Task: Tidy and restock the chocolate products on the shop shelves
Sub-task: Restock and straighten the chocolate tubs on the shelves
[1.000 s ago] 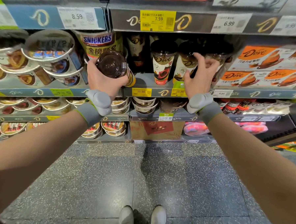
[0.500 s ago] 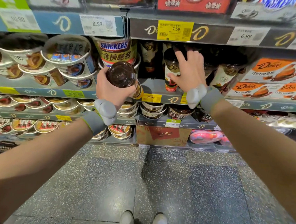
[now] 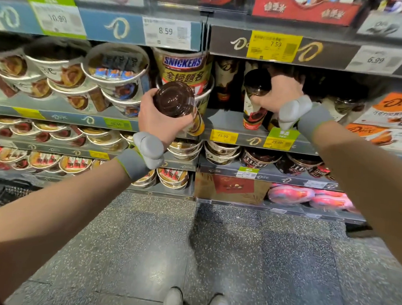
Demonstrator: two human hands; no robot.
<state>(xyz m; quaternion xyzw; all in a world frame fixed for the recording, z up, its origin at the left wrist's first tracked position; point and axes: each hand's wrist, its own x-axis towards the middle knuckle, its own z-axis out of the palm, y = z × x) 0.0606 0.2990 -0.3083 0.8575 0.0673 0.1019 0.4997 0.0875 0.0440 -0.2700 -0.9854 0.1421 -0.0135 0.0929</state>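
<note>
**A:** What does the head view show?

**B:** A person faces shop shelves of chocolate. The left hand point(image 3: 161, 120) is curled around a tall chocolate cup point(image 3: 178, 104), gripping it in the air just in front of the shelf edge point(image 3: 240, 138), with its dark domed lid tipped toward the camera. The right hand point(image 3: 281, 93) reaches into the shelf and grips a second cup point(image 3: 255, 99) near its lid; that one stands upright on the shelf.

**A:** Why hold them that way?

**B:** My guess is that the right hand is straightening or shifting the standing cup to open a slot, while the left keeps its cup ready to go in.

**A:** Is there room?

**B:** A bare strip of shelf lies left of the standing cup, in front of a dark Dove pack point(image 3: 224, 81). A Snickers tub point(image 3: 183, 67) sits just left of that gap. The shelf above point(image 3: 340, 54) hangs low over the lids, so a cup probably has to go in low. More cups crowd the shadows behind the right hand; I cannot count them.
</note>
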